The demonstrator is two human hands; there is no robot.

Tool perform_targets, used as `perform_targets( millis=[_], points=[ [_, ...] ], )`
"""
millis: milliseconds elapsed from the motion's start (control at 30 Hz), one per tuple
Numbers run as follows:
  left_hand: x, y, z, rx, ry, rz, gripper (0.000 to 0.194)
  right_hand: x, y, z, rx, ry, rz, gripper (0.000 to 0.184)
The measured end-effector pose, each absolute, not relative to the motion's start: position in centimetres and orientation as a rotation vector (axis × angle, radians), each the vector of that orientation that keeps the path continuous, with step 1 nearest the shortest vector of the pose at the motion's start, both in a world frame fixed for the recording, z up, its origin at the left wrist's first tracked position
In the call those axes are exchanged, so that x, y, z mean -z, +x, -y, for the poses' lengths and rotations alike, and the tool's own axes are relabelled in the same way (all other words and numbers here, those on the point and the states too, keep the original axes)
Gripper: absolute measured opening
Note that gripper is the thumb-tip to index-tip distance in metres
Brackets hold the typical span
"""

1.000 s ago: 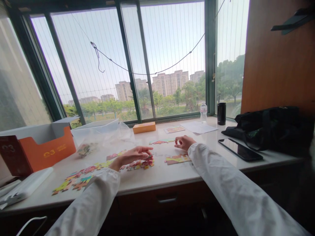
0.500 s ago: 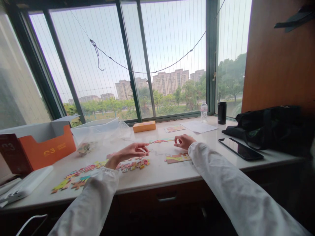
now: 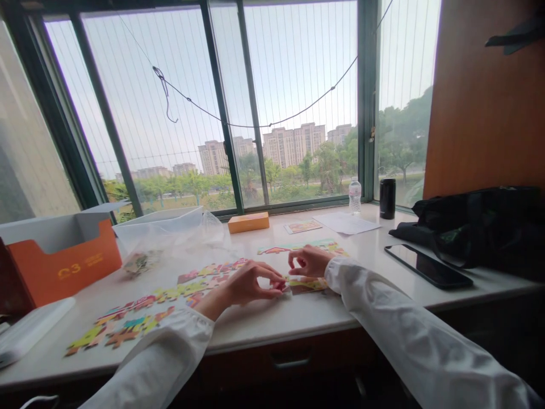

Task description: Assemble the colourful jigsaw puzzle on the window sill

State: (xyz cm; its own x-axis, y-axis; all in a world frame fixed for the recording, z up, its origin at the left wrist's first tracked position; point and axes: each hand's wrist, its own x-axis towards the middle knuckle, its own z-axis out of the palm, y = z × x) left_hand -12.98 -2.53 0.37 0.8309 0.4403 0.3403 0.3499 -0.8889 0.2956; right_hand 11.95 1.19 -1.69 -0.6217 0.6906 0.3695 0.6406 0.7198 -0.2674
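Note:
My left hand (image 3: 244, 285) reaches in low over the white tabletop, its thumb and fingertips pinched on a small puzzle piece (image 3: 280, 285). That piece is at the left end of a joined yellow-and-brown puzzle section (image 3: 309, 286). Just above this section, my right hand (image 3: 311, 262) has its fingers curled together; whatever they hold, if anything, is hidden. Behind it lies another joined puzzle strip (image 3: 276, 250), partly covered by the right hand. Many loose puzzle pieces (image 3: 140, 304) spread across the table to the left of and behind my left hand.
An orange box (image 3: 87, 255), a clear plastic bag (image 3: 183, 238) and a white device (image 3: 38, 329) occupy the left. Along the back are a small orange box (image 3: 249, 222), a picture card (image 3: 303, 226), paper (image 3: 347, 222), a bottle (image 3: 355, 196) and black tumbler (image 3: 387, 199). Rightward lie a tablet (image 3: 428, 266) and black bag (image 3: 477, 227).
My left hand has moved right and nearer, to the end of the lower puzzle section. My right hand has come slightly down, baring more of the back strip. The view has shifted a little.

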Motion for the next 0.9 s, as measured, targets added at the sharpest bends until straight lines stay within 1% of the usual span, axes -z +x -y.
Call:
perform_targets(
  millis=[167,433,900],
  points=[
    [0.1,-12.7,2.5,-0.569,2.777,-0.593,0.029,2.0,11.8,-1.0,-0.193,-1.013,2.525,0.02],
    [-0.3,-12.8,2.4,-0.507,2.803,-0.613,0.027,1.9,11.9,-1.1,-0.199,-1.027,2.571,0.027],
    [-1.1,-12.6,3.3,-0.45,2.917,-0.649,0.023,1.7,11.7,-0.5,-0.216,-1.049,2.568,0.027]
  ],
)
